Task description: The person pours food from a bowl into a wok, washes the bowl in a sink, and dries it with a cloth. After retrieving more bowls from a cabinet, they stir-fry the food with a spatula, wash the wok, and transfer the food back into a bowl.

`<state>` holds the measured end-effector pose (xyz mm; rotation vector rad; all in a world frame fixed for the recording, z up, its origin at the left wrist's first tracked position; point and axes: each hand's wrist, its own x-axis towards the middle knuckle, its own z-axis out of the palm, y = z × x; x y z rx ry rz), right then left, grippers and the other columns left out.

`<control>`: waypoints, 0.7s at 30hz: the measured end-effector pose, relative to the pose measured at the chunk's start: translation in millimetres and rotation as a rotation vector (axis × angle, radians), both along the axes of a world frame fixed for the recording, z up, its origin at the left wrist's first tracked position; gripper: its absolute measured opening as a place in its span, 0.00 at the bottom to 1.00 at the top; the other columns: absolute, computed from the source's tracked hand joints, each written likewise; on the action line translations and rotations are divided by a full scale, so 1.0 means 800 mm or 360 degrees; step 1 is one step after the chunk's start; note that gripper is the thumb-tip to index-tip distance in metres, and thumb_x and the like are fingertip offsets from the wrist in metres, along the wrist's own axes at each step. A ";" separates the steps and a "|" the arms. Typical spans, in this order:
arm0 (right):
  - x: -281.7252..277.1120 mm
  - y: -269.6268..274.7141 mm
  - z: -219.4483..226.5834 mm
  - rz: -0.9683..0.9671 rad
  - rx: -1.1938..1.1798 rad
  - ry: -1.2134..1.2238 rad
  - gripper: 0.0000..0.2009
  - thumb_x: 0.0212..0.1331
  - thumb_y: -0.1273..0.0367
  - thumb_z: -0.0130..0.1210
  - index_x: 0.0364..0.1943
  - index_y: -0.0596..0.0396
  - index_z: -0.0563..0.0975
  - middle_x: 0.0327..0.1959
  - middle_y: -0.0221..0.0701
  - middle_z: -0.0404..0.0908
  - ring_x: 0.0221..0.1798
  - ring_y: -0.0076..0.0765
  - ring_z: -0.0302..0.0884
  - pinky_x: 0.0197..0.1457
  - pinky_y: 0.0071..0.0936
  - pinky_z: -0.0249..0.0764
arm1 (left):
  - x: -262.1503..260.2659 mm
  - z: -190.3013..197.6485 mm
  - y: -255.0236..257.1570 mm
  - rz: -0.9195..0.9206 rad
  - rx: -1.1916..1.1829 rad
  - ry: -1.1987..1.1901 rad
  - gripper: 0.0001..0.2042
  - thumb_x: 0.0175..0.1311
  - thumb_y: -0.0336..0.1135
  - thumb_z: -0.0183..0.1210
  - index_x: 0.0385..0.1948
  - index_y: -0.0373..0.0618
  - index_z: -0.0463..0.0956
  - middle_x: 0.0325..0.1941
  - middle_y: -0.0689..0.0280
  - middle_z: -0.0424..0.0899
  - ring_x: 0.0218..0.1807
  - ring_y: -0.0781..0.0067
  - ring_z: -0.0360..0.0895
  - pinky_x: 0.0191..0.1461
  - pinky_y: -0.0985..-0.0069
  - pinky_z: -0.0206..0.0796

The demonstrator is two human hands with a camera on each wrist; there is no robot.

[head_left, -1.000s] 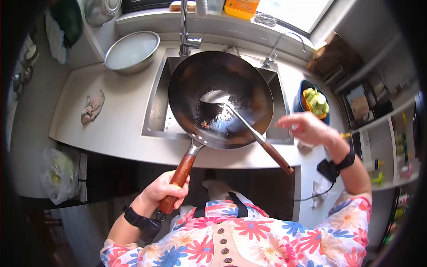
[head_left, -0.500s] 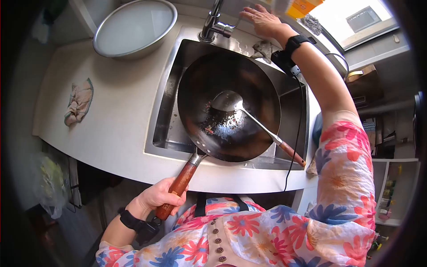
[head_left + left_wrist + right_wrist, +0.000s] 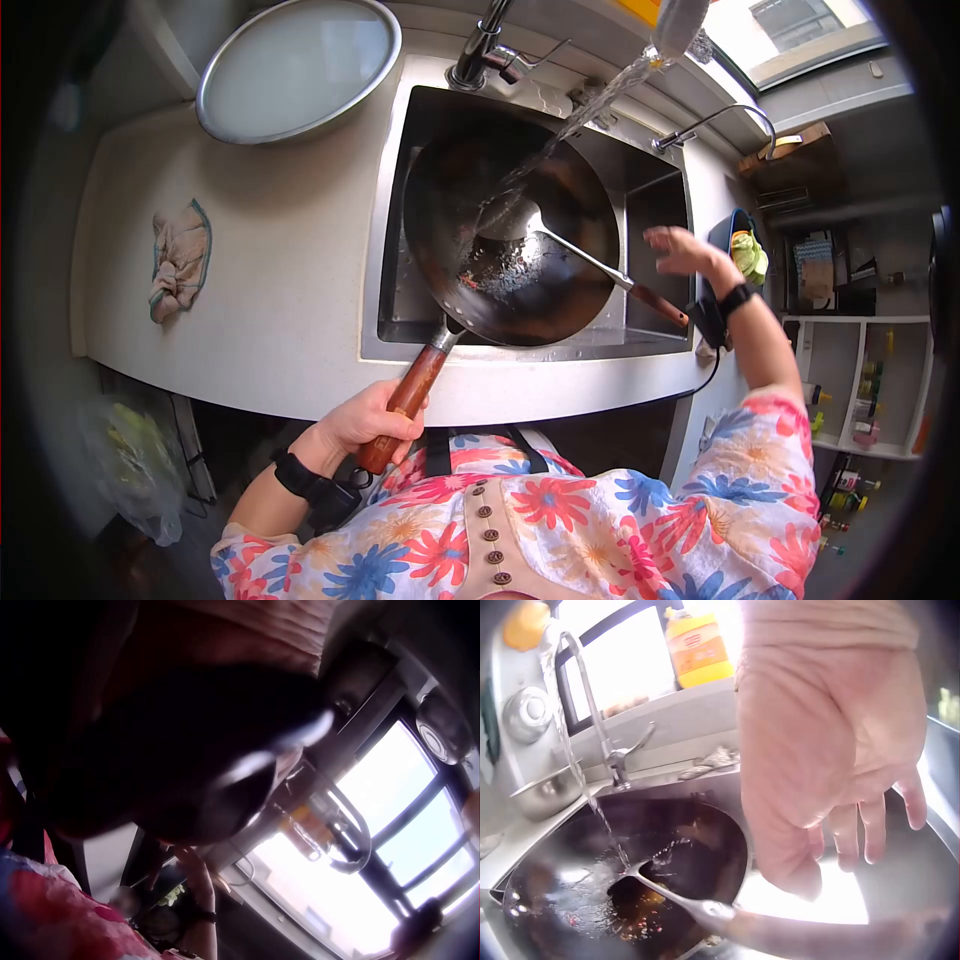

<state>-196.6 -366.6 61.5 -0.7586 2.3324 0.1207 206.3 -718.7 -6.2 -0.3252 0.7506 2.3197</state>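
Wok (image 3: 562,212) sits over the steel sink (image 3: 660,212), its handle (image 3: 420,380) in the left hand (image 3: 368,418), fingers curled round it; the right hand (image 3: 686,250) hangs near the spatula (image 3: 583,256), fingers slightly apart. Pale countertop (image 3: 275,230) spreads left, window (image 3: 795,35) far right.

Round the sink (image 3: 384,250), this pale counter (image 3: 285,230) holds a metal bowl (image 3: 300,75) at ten o'clock, a crumpled cloth (image 3: 181,262) at nine, a blue tub (image 3: 722,231) at three

Daylight glare from window (image 3: 386,780), dark vignette and curved distortion in head view, left wrist shadowed
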 end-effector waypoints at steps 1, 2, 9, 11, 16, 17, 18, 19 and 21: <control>0.031 0.023 0.000 -0.0304 -0.0016 -0.0120 0.34 0.38 0.74 0.60 0.57 0.58 0.64 0.51 0.43 0.74 0.54 0.41 0.71 0.56 0.30 0.70 | -0.001 -0.003 -0.004 -0.0022 -0.0006 0.0013 0.19 0.45 0.23 0.59 0.40 0.39 0.62 0.23 0.61 0.74 0.15 0.71 0.74 0.19 0.78 0.68; 0.045 0.053 -0.010 -0.0511 -0.0102 -0.0287 0.32 0.42 0.74 0.60 0.57 0.58 0.64 0.48 0.42 0.75 0.51 0.38 0.73 0.54 0.29 0.70 | -0.001 -0.003 -0.005 0.0003 -0.0027 0.0001 0.19 0.45 0.23 0.59 0.39 0.39 0.62 0.23 0.61 0.74 0.15 0.71 0.74 0.19 0.79 0.68; 0.137 0.076 -0.019 -0.0580 -0.0195 -0.0028 0.14 0.45 0.67 0.61 0.36 0.59 0.77 0.24 0.31 0.76 0.30 0.31 0.72 0.38 0.29 0.69 | 0.003 0.002 0.006 0.0049 -0.0190 0.0006 0.18 0.45 0.24 0.59 0.39 0.39 0.62 0.22 0.62 0.74 0.14 0.72 0.73 0.18 0.79 0.68; 0.147 0.074 -0.020 -0.0702 -0.0511 0.0100 0.12 0.46 0.67 0.60 0.35 0.58 0.77 0.23 0.31 0.76 0.28 0.32 0.73 0.36 0.29 0.70 | 0.004 0.002 0.011 0.0076 -0.0223 -0.0006 0.18 0.46 0.25 0.59 0.39 0.39 0.62 0.22 0.63 0.74 0.13 0.72 0.73 0.18 0.79 0.68; 0.181 0.042 -0.008 -0.0549 -0.0840 0.0549 0.10 0.48 0.67 0.59 0.33 0.58 0.77 0.24 0.41 0.77 0.28 0.42 0.76 0.34 0.32 0.70 | 0.007 0.007 0.025 0.0102 -0.0382 0.0067 0.16 0.48 0.25 0.59 0.37 0.39 0.62 0.22 0.62 0.75 0.15 0.71 0.74 0.18 0.78 0.68; 0.186 0.032 -0.006 -0.0506 -0.0838 0.0589 0.11 0.49 0.66 0.59 0.33 0.58 0.77 0.25 0.42 0.77 0.29 0.43 0.76 0.35 0.32 0.70 | 0.007 0.007 0.026 0.0108 -0.0395 0.0073 0.16 0.48 0.25 0.59 0.37 0.39 0.62 0.22 0.62 0.75 0.15 0.71 0.74 0.18 0.78 0.68; 0.191 0.024 -0.005 -0.0464 -0.0836 0.0631 0.11 0.49 0.66 0.58 0.33 0.58 0.77 0.25 0.43 0.77 0.29 0.43 0.76 0.36 0.33 0.70 | 0.007 0.006 0.026 0.0116 -0.0435 0.0089 0.16 0.48 0.25 0.59 0.37 0.39 0.62 0.22 0.62 0.75 0.15 0.71 0.74 0.18 0.77 0.68; 0.194 0.017 0.000 -0.0467 -0.0853 0.0635 0.11 0.49 0.66 0.58 0.33 0.58 0.77 0.25 0.43 0.77 0.29 0.43 0.76 0.36 0.33 0.70 | 0.006 0.007 0.026 0.0119 -0.0478 0.0104 0.16 0.47 0.25 0.59 0.36 0.38 0.63 0.22 0.62 0.75 0.14 0.71 0.74 0.18 0.77 0.68; 0.199 0.003 0.010 -0.0387 -0.0757 0.0564 0.11 0.51 0.64 0.57 0.33 0.58 0.76 0.26 0.43 0.78 0.30 0.46 0.76 0.38 0.33 0.71 | 0.005 0.004 0.026 0.0125 -0.0510 0.0109 0.16 0.47 0.25 0.59 0.36 0.39 0.63 0.21 0.62 0.74 0.14 0.71 0.74 0.17 0.77 0.68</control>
